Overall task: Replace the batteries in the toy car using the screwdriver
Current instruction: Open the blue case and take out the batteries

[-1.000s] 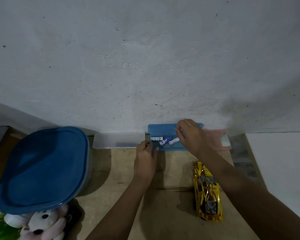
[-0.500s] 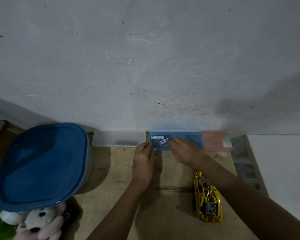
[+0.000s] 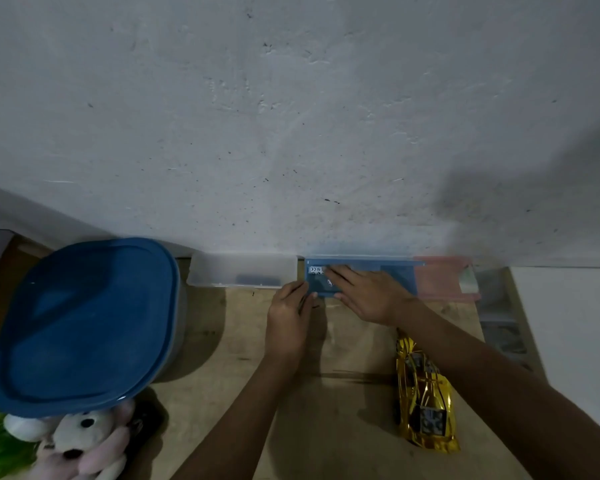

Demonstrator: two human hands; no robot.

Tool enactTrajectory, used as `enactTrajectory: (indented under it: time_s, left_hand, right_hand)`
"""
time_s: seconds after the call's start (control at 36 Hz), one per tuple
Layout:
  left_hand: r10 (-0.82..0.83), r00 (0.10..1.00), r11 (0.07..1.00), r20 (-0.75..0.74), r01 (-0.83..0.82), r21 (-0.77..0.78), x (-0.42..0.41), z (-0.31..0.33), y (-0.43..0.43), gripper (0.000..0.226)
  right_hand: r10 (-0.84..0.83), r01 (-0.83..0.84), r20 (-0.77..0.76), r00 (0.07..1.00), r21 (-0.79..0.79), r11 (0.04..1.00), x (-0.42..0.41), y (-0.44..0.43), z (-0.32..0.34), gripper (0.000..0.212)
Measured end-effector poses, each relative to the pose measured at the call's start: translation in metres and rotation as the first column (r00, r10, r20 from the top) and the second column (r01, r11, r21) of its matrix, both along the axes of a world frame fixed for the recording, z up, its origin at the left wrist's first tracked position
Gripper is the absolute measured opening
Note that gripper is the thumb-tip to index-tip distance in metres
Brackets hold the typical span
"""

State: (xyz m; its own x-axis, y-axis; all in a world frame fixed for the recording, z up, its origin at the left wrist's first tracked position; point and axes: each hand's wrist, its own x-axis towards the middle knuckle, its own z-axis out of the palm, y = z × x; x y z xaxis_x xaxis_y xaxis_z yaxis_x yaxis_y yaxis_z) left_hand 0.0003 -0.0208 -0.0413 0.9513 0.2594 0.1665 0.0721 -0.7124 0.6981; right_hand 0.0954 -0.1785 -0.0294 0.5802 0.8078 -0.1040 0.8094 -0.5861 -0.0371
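Note:
A shallow blue tray (image 3: 395,277) lies against the wall. One white battery (image 3: 315,270) shows in its left end. My left hand (image 3: 288,317) grips the tray's front left corner. My right hand (image 3: 368,296) reaches into the tray from the right, with fingers and thumb closed around a second battery (image 3: 329,283); only that battery's pale tip shows. The gold toy car (image 3: 425,393) lies on the wooden table beside my right forearm, with neither hand on it. No screwdriver can be made out.
A clear plastic tray (image 3: 243,271) holding a dark object sits left of the blue one, and a pink tray (image 3: 444,278) lies to its right. A big blue-lidded tub (image 3: 84,323) stands at the left. Plush toys (image 3: 80,445) lie at the front left. The wall rises close behind.
My right hand has slid left along the blue tray and come down over the batteries, hiding most of them. My left hand has stayed on the tray's corner.

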Motion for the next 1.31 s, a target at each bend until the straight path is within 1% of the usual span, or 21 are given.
enactTrajectory:
  time_s: [0.03, 0.08, 0.14, 0.19, 0.28, 0.33, 0.36, 0.42, 0.47, 0.53, 0.58, 0.61, 0.64, 0.69, 0.72, 0.83, 0.92, 1.08, 1.14, 1.22, 1.31]
  left_hand:
    - [0.002, 1.0, 1.0, 0.0, -0.002, 0.0, 0.0, 0.0, 0.0, 0.023]
    - [0.001, 1.0, 1.0, 0.003, -0.001, 0.002, 0.0, 0.0, 0.0, 0.023]
    - [0.008, 1.0, 1.0, 0.004, -0.008, -0.013, 0.0, 0.0, 0.0, 0.023]
    - [0.006, 1.0, 1.0, 0.004, -0.006, -0.014, 0.001, 0.0, 0.0, 0.023]
    - [-0.004, 1.0, 1.0, 0.004, 0.004, -0.01, 0.001, 0.0, 0.001, 0.024]
    - [-0.003, 1.0, 1.0, 0.008, 0.003, -0.016, 0.002, 0.001, 0.001, 0.024]
    - [-0.001, 1.0, 1.0, 0.013, 0.001, -0.024, 0.002, 0.002, 0.001, 0.024]
    - [0.002, 1.0, 0.999, 0.023, -0.001, -0.045, 0.002, 0.002, 0.001, 0.024]
    - [-0.001, 1.0, 0.998, 0.025, 0.002, -0.056, 0.002, 0.002, 0.001, 0.024]
    - [-0.004, 1.0, 0.998, 0.024, 0.005, -0.059, 0.002, 0.001, 0.002, 0.024]
    - [-0.002, 1.0, 0.998, 0.024, 0.004, -0.064, 0.002, 0.0, 0.002, 0.025]
    - [-0.001, 1.0, 0.998, 0.024, 0.002, -0.069, 0.002, 0.0, 0.001, 0.025]
    - [0.0, 1.0, 0.997, 0.024, 0.001, -0.072, 0.002, 0.0, 0.001, 0.025]
    - [0.004, 1.0, 0.997, 0.02, -0.002, -0.078, 0.002, 0.0, 0.001, 0.025]
    - [0.007, 1.0, 0.997, 0.019, -0.005, -0.081, 0.002, 0.0, 0.001, 0.025]
    - [0.011, 1.0, 0.996, 0.025, -0.009, -0.085, 0.002, 0.0, 0.001, 0.025]
    - [0.015, 0.999, 0.996, 0.031, -0.012, -0.087, 0.002, 0.0, 0.001, 0.025]
    - [0.014, 0.999, 0.997, 0.032, -0.011, -0.074, 0.002, -0.001, 0.001, 0.025]
    - [0.007, 0.999, 0.998, 0.041, -0.005, -0.067, 0.002, 0.0, 0.001, 0.024]
    - [0.009, 0.999, 0.998, 0.041, -0.007, -0.055, 0.002, 0.0, 0.001, 0.024]
    - [0.011, 0.999, 0.998, 0.036, -0.008, -0.066, 0.002, 0.0, 0.001, 0.024]
  right_hand:
    - [-0.002, 0.002, 0.021, 1.0, 0.012, 1.0, 0.001, 0.0, -0.004, 0.051]
    - [-0.006, 0.006, 0.01, 1.0, 0.037, 0.999, 0.002, 0.001, -0.006, 0.052]
    - [-0.015, 0.019, -0.083, 0.996, 0.048, 0.999, 0.0, 0.005, -0.001, 0.053]
    - [-0.02, 0.019, -0.136, 0.991, -0.011, 1.0, -0.003, 0.009, 0.004, 0.053]
    - [-0.049, 0.048, -0.143, 0.989, -0.014, 0.999, -0.004, 0.01, 0.006, 0.055]
    - [-0.031, 0.031, -0.081, 0.996, 0.004, 1.0, -0.002, 0.006, -0.005, 0.055]
    - [-0.015, 0.015, -0.016, 1.0, 0.01, 1.0, -0.001, 0.005, -0.01, 0.054]
    - [-0.01, 0.011, 0.053, 0.999, -0.019, 1.0, -0.001, 0.004, -0.014, 0.049]
    - [-0.024, 0.024, 0.034, 0.999, -0.023, 0.999, 0.002, 0.005, -0.012, 0.046]
    - [-0.044, 0.045, -0.071, 0.997, 0.008, 0.999, 0.003, 0.007, -0.009, 0.048]
    - [-0.049, 0.052, -0.122, 0.991, 0.028, 0.998, 0.003, 0.009, -0.004, 0.045]
    - [-0.058, 0.062, -0.15, 0.987, 0.02, 0.998, 0.003, 0.01, -0.003, 0.043]
    - [-0.083, 0.086, -0.214, 0.973, 0.002, 0.996, 0.004, 0.01, -0.004, 0.041]
    - [-0.182, 0.194, -0.39, 0.903, -0.011, 0.981, 0.005, 0.012, -0.001, 0.034]
    - [-0.225, 0.252, -0.448, 0.865, 0.0, 0.968, 0.005, 0.014, 0.001, 0.032]
    - [-0.33, 0.35, -0.502, 0.799, -0.057, 0.935, 0.009, 0.024, 0.003, 0.032]
    - [-0.371, 0.397, -0.517, 0.772, -0.064, 0.916, 0.01, 0.03, 0.007, 0.031]
    - [-0.361, 0.372, -0.495, 0.79, -0.081, 0.925, 0.016, 0.037, 0.017, 0.025]
    - [-0.35, 0.352, -0.466, 0.813, -0.087, 0.932, 0.016, 0.038, 0.02, 0.023]
    - [-0.347, 0.345, -0.41, 0.844, -0.082, 0.935, 0.012, 0.036, 0.024, 0.029]
    - [-0.347, 0.349, -0.416, 0.841, -0.076, 0.934, 0.004, 0.031, 0.023, 0.032]
